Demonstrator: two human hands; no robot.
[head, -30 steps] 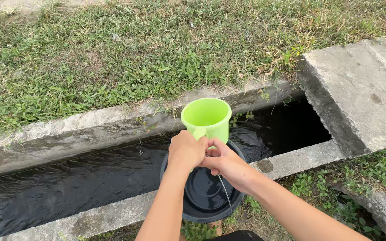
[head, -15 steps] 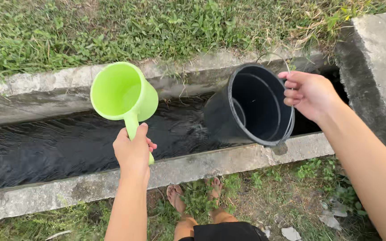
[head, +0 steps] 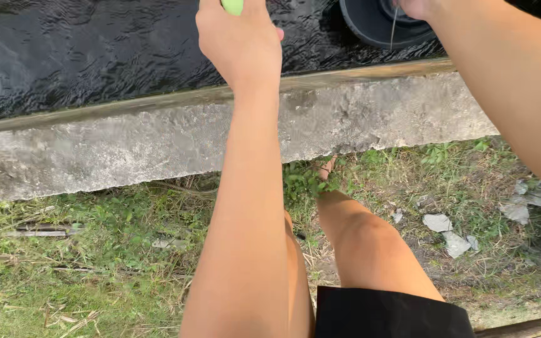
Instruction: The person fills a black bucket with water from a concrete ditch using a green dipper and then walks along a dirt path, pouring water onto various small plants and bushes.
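My left hand [head: 240,41] is at the top of the view, over the dark water, closed around the handle of a lime green dipper [head: 233,5]; only the handle's end shows. My right hand [head: 416,7] is at the top edge, mostly cut off, at the thin wire handle of a black bucket [head: 370,24]. The bucket's lower part shows over the water, next to the concrete edge. Its grip point lies outside the frame.
A water channel [head: 82,56] with dark rippled water runs across the top. Its grey concrete wall [head: 126,150] crosses the view below it. My bare legs [head: 358,244] stand on grass with weeds and several pale stone chips [head: 449,231].
The view has tilted down toward my legs and the near concrete wall. Both hands have risen to the top edge, and the dipper cup and bucket are now mostly out of view.
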